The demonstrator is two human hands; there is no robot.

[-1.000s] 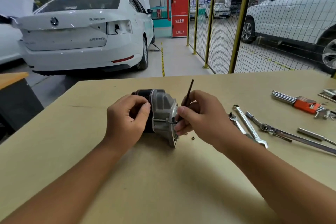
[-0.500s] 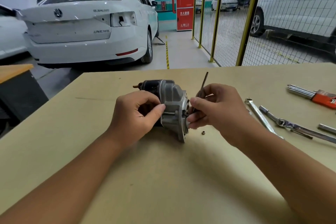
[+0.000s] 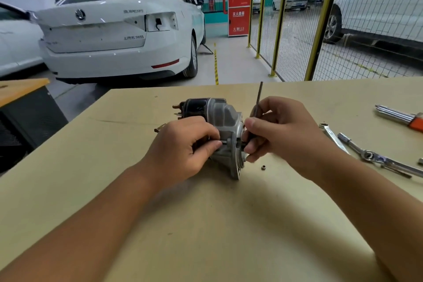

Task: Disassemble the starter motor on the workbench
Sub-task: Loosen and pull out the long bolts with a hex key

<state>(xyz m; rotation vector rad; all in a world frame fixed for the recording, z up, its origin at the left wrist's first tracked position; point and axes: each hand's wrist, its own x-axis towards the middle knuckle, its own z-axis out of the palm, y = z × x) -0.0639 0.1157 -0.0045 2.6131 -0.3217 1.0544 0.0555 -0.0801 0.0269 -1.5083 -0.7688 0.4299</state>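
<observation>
Head view: the starter motor (image 3: 219, 126) is gripped on the table (image 3: 206, 224) by the left hand (image 3: 183, 151); a hex key (image 3: 258, 101) is pinched by the right hand (image 3: 281, 133).

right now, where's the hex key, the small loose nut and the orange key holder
thin dark L-shaped hex key (image 3: 259, 96), head view, upright long arm
small loose metal nut (image 3: 264, 167), head view, its top
orange plastic key holder (image 3: 417, 124), head view, visible orange body
</observation>
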